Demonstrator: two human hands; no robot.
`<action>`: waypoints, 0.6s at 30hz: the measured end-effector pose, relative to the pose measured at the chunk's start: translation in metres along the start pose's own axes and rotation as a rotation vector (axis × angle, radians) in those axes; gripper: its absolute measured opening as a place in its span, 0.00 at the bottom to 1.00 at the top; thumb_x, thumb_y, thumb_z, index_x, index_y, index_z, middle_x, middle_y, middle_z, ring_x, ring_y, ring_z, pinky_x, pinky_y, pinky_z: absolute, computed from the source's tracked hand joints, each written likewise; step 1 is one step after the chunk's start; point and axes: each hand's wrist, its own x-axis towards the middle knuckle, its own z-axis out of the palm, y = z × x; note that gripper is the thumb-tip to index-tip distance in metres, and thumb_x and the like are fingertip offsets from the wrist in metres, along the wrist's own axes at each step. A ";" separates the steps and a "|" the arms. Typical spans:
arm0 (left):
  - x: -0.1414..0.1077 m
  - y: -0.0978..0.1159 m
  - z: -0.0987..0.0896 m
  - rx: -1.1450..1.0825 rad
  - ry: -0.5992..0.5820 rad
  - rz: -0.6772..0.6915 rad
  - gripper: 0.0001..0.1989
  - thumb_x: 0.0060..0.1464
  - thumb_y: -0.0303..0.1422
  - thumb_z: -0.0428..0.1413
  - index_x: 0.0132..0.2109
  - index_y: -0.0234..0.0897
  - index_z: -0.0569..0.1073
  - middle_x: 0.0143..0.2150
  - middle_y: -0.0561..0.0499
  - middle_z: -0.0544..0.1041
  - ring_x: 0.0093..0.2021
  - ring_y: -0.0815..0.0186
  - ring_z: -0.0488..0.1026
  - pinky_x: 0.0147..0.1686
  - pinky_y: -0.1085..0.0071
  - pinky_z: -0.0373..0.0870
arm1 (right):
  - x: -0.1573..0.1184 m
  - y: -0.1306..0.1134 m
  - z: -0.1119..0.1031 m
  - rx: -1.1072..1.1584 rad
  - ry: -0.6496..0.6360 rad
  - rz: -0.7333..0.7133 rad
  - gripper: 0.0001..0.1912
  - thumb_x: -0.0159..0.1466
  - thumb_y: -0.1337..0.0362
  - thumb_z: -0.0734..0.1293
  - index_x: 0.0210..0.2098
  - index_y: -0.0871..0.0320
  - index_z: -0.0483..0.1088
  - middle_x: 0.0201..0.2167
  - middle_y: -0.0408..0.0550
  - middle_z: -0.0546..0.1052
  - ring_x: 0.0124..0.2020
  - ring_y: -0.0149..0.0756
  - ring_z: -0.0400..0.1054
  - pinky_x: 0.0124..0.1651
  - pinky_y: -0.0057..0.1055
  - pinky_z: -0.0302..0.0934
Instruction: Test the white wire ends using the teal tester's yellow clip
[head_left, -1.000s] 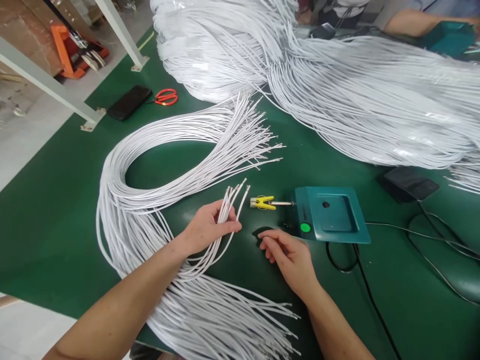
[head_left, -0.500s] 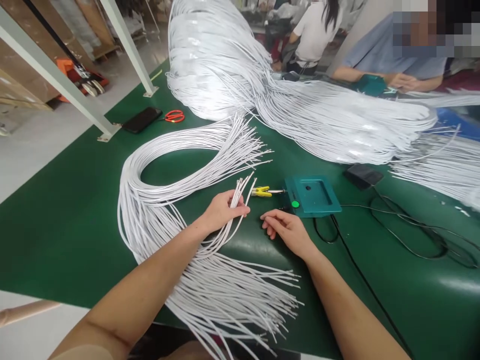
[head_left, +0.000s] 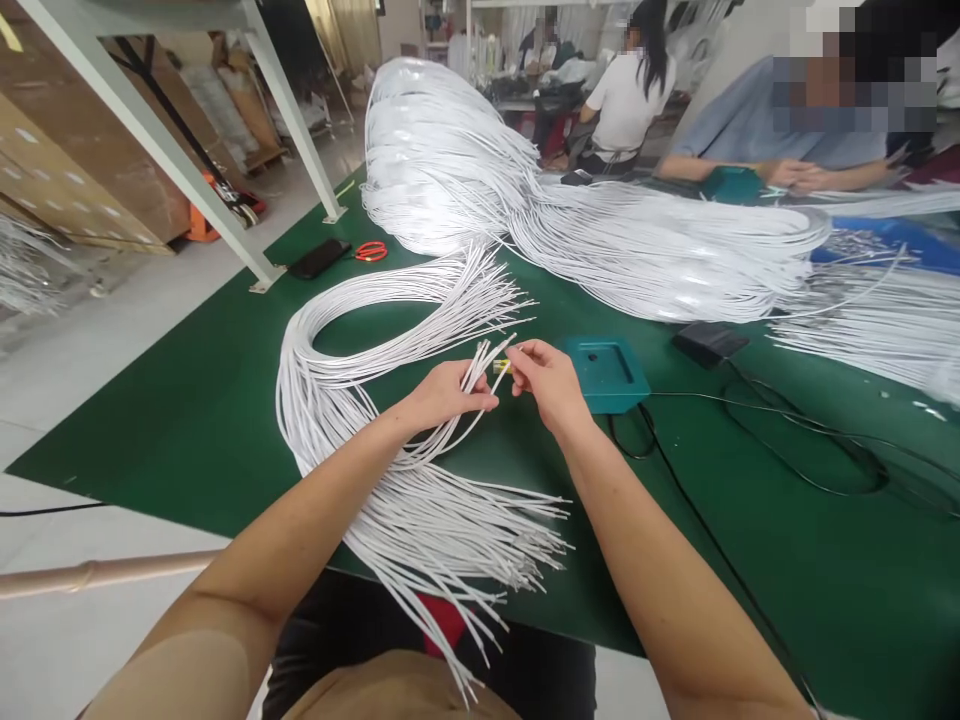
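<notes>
My left hand [head_left: 450, 392] is closed around a small bunch of white cables [head_left: 472, 372], their ends pointing up and away from me. Close beside it, my right hand [head_left: 549, 378] pinches the tip of one of these cables between thumb and forefinger. Partly hidden by the right fingers is a yellow clip [head_left: 501, 367]. A teal device [head_left: 613, 368] with a recessed top lies just past the right hand. Under and around my left forearm, a larger looped bundle of white cables [head_left: 300, 400] spreads its loose ends toward the table's front edge.
A big heap of white cables [head_left: 442, 150] covers the back of the green table [head_left: 187, 420]. Red-handled scissors [head_left: 370, 251] and a black phone [head_left: 321, 258] lie at back left. A black box [head_left: 709, 345] and cords are at right. A co-worker [head_left: 750, 130] sits across.
My right hand has moved up and left to the cable ends and now pinches one. My left hand keeps its bunch. The view has tilted up.
</notes>
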 end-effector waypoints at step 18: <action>0.023 -0.028 0.026 -0.495 0.166 0.009 0.15 0.45 0.32 0.64 0.34 0.35 0.64 0.28 0.56 0.73 0.28 0.72 0.74 0.30 0.75 0.67 | 0.004 0.037 0.005 0.448 -0.085 0.285 0.07 0.51 0.64 0.72 0.28 0.63 0.75 0.17 0.36 0.59 0.19 0.22 0.50 0.22 0.23 0.51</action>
